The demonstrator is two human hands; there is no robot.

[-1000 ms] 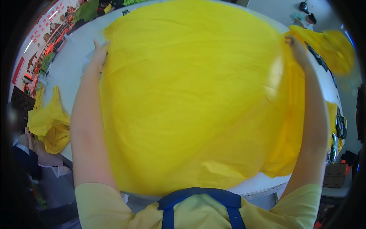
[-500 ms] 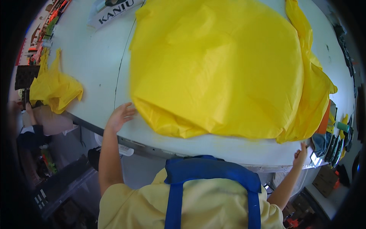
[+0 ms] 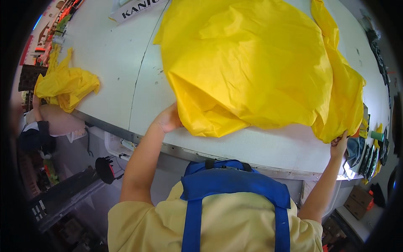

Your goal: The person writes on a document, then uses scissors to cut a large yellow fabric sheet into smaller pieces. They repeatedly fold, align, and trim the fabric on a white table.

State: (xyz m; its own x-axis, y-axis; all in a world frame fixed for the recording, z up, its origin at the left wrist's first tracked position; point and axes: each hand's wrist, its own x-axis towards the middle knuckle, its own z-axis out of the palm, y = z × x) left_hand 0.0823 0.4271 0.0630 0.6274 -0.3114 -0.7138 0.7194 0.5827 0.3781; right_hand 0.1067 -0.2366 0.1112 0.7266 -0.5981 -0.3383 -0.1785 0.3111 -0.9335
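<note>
A big sheet of thin yellow fabric [image 3: 252, 63] lies spread and rumpled on a white worktable [image 3: 113, 67]. My left hand [image 3: 168, 119] grips the sheet's near-left corner, close to the table's front edge. My right hand [image 3: 340, 145] pinches the sheet's right corner where it hangs down at the table's right edge. Both forearms reach up from below, past my pale yellow shirt and blue apron straps [image 3: 235, 189].
A second, crumpled yellow piece [image 3: 65, 86] lies at the table's left edge. A white strip with dark lettering [image 3: 136, 8] sits at the far side. Dark and coloured items [image 3: 371, 147] are stacked at the right edge. Another person's arm [image 3: 54, 119] shows at left, below the table.
The yellow sheet, held up wide a second ago, has come down onto the table. My hands have dropped to its near corners, the left one now gripping the corner. The view has tilted downward.
</note>
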